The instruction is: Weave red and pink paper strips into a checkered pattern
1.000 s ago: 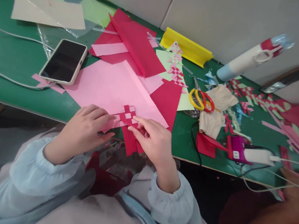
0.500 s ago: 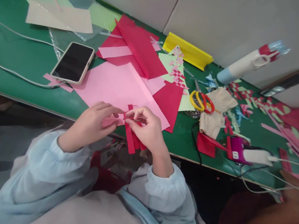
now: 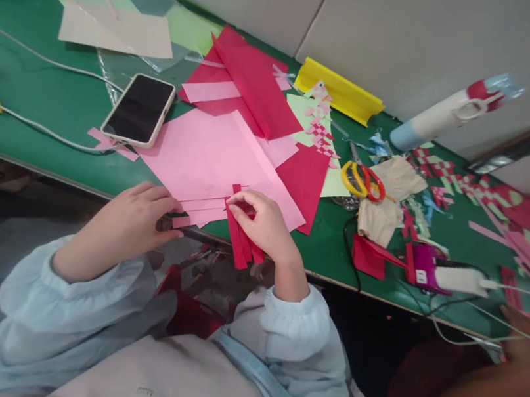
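My right hand (image 3: 268, 225) pinches red paper strips (image 3: 238, 247) at the table's front edge; their lower ends hang past it. Thin pink paper strips (image 3: 204, 205) run leftward from the red ones. My left hand (image 3: 126, 227) is off to the left, thumb and fingers curved but apart. The left end of one pink strip lies beside its fingertips, and no firm grip on it shows. Beneath the strips spreads a large pink paper sheet (image 3: 207, 150), with red paper (image 3: 261, 92) behind it.
A phone (image 3: 139, 110) lies left of the pink sheet, with white cables nearby. Scissors (image 3: 363, 180), a yellow holder (image 3: 338, 93), a bottle (image 3: 437, 115) and a purple power adapter (image 3: 421, 267) are to the right. Another person's arm (image 3: 490, 391) shows at lower right.
My left hand has drawn away to the left from the red strips, uncovering the pink strips. My right hand stays on the red strips. The view has shifted slightly.
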`<state>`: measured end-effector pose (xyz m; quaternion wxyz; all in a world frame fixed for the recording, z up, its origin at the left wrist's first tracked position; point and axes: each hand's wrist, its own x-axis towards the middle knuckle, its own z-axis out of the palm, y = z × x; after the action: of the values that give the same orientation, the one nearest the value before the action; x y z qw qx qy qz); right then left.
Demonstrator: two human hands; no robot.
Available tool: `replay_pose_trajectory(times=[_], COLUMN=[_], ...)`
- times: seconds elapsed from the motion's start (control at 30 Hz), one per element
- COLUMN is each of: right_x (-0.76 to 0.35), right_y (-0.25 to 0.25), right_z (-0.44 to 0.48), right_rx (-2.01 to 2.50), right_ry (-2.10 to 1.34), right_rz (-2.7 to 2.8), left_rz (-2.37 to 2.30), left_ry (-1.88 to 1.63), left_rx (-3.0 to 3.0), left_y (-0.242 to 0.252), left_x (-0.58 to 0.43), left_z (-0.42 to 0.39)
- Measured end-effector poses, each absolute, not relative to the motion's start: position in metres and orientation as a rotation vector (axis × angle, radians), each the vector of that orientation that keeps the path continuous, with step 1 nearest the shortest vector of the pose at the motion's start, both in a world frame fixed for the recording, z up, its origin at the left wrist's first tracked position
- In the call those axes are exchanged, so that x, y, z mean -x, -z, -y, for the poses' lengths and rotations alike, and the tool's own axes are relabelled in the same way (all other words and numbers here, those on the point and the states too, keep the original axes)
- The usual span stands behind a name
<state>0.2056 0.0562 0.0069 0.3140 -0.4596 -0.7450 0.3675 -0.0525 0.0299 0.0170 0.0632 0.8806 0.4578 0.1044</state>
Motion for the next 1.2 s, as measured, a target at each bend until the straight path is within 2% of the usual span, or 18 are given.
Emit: replay_pose_trajectory(times=[0.63, 1.0, 1.2], right_x=[-0.211, -0.178, -0.17], right_y=[-0.005, -0.029, -0.023], right_z=[-0.059, -0.023, -0.025], right_rx=[1.253, 1.334, 1.357], right_ry=[-1.042, -0.6, -0.561], right_rz=[1.87, 2.219, 2.195], left_rz=[-1.287, -1.23, -1.046], left_ry=[-0.443, -0.652, -0.85], left_rx=[-2.657, -2.87, -2.944], left_y=[-0.017, -0.042, -0.044], left_x=[0.055, 0.027, 0.018], left_z=[-0.035, -0.029, -0.026])
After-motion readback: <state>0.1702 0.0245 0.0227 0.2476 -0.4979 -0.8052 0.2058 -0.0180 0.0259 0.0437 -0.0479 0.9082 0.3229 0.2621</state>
